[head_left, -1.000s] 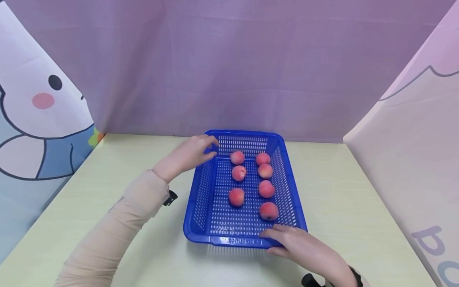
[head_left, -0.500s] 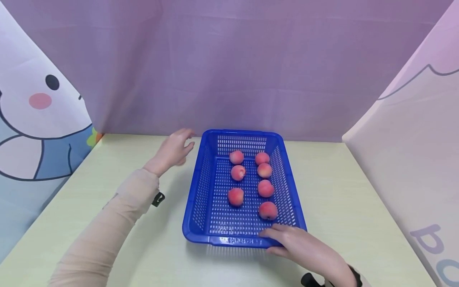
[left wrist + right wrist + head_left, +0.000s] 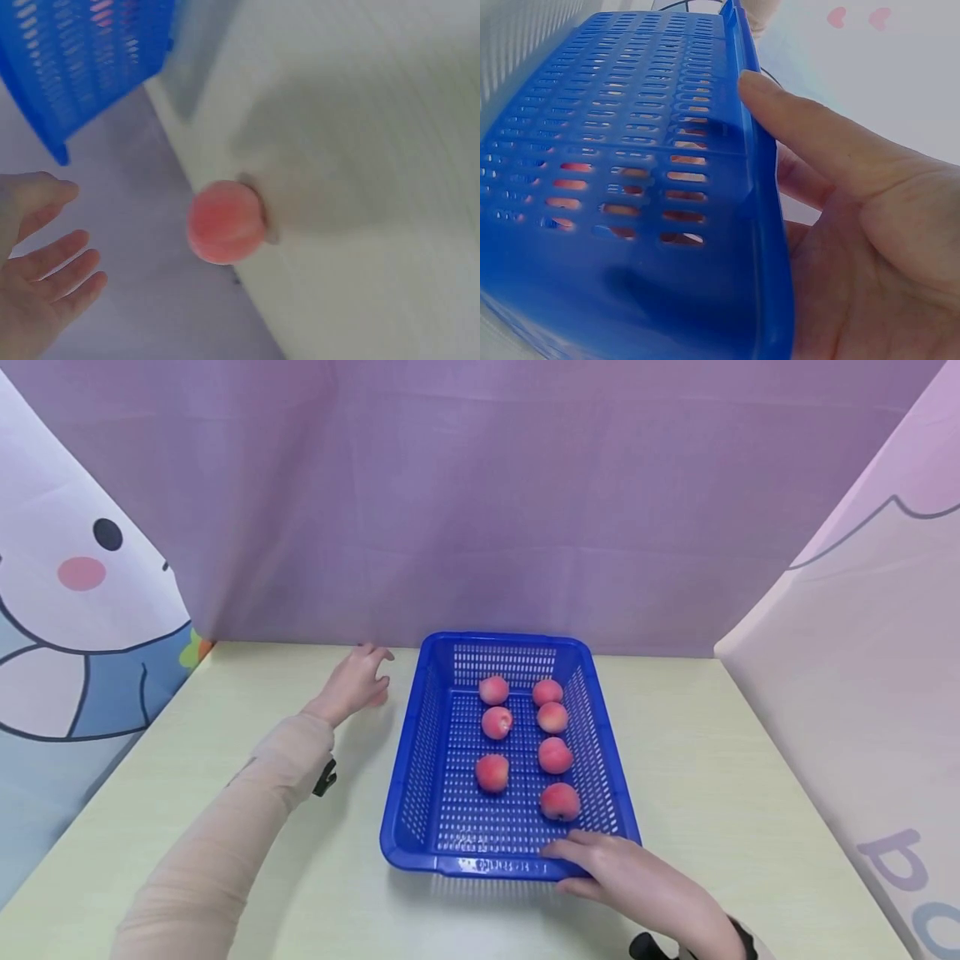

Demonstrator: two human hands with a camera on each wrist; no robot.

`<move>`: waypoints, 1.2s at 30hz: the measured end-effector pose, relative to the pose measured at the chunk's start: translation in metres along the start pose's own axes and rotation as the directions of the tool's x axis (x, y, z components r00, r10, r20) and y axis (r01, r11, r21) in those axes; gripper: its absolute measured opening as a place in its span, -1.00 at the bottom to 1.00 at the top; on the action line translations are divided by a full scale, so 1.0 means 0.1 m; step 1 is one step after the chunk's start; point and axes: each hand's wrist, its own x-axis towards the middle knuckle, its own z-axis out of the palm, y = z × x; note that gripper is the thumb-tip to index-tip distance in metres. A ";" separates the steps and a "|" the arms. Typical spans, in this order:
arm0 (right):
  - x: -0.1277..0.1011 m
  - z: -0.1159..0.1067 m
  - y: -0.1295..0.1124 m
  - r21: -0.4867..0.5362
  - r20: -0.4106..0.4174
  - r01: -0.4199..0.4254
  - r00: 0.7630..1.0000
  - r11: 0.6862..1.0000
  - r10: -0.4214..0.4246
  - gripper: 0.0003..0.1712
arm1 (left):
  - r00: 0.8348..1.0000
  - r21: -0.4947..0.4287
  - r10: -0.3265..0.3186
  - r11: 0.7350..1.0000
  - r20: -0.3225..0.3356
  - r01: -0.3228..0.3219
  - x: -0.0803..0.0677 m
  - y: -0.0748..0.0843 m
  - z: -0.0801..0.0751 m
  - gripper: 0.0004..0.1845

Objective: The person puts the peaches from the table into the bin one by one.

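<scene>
A blue plastic basket (image 3: 457,866) with slotted walls stands on the table. Several peaches lie inside: a left row with one peach (image 3: 492,773) nearest the front, and a right row ending in another peach (image 3: 560,802). My right hand (image 3: 622,872) grips the front right rim, thumb outside and fingers over the edge, as the right wrist view confirms. Left of the basket, my left hand (image 3: 352,683) hovers with relaxed, parted fingers. In the left wrist view a single peach (image 3: 225,223) sits on the table, apart from the fingers (image 3: 64,274); the head view mostly hides it.
The pale wood-look table (image 3: 720,760) extends on both sides of the basket. A purple cloth (image 3: 480,510) hangs just behind it. Printed cartoon panels (image 3: 82,610) rise at the left and right.
My left hand has moved left, away from the basket's far left rim, and then lowered beside the loose peach. My right hand stays on the front rim, and the basket peaches keep their places.
</scene>
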 end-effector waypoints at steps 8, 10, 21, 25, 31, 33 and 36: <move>0.00 0.00 0.00 0.004 0.011 -0.009 1.000 1.000 0.009 -0.70 | 0.993 -0.017 -0.049 0.999 0.110 0.051 0.00 -0.19 0.13 -0.56; 0.00 0.00 0.00 0.007 0.016 -0.012 1.000 1.000 0.012 -0.69 | 0.990 -0.003 -0.052 0.999 0.130 0.053 0.00 -0.22 0.17 -0.58; 0.00 -0.01 0.00 -0.005 -0.009 0.006 1.000 1.000 -0.006 -0.70 | 0.984 0.038 -0.066 0.997 0.165 0.060 -0.03 -0.30 0.25 -0.57; 0.00 -0.01 0.00 -0.008 -0.008 0.004 1.000 1.000 -0.004 -0.70 | 0.982 0.035 -0.077 0.997 0.174 0.072 -0.03 -0.32 0.28 -0.55; 0.00 -0.01 0.00 -0.012 -0.005 0.000 1.000 1.000 0.000 -0.70 | 0.984 0.030 -0.070 0.997 0.166 0.066 -0.03 -0.37 0.35 -0.58; 0.00 -0.01 0.00 -0.005 0.002 -0.004 1.000 1.000 0.004 -0.69 | 0.987 0.036 -0.056 0.998 0.152 0.051 -0.04 -0.38 0.38 -0.60; 0.00 -0.01 0.01 0.005 0.011 -0.009 1.000 1.000 0.009 -0.68 | 0.991 0.043 -0.039 0.999 0.127 0.033 -0.04 -0.39 0.41 -0.63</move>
